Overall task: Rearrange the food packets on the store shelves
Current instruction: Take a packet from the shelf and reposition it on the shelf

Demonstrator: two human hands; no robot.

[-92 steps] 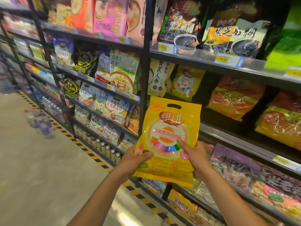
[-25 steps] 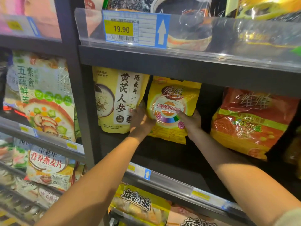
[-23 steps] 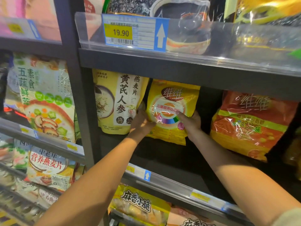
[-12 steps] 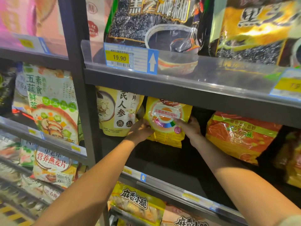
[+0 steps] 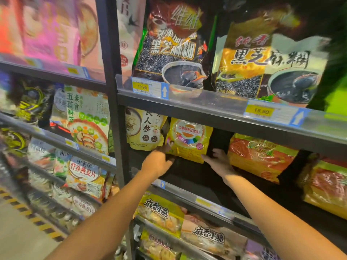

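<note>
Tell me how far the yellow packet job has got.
Done: the yellow packet stands on the shelf between the pale packet and the orange packet. In hand: left hand and right hand sit at its lower corners. Left: letting go, then any other packets.

Tally by kind, as you see it.
You have two hands up, left hand (image 5: 157, 163) and right hand (image 5: 219, 163); two black sesame packets (image 5: 169, 47) (image 5: 270, 59) up high; one bright yellow packet (image 5: 188, 139); one pale yellow packet (image 5: 144, 130) left of it; two orange packets (image 5: 261, 156) (image 5: 326, 186) to the right; two 19.90 price tags (image 5: 142, 87) (image 5: 262, 111).
</note>
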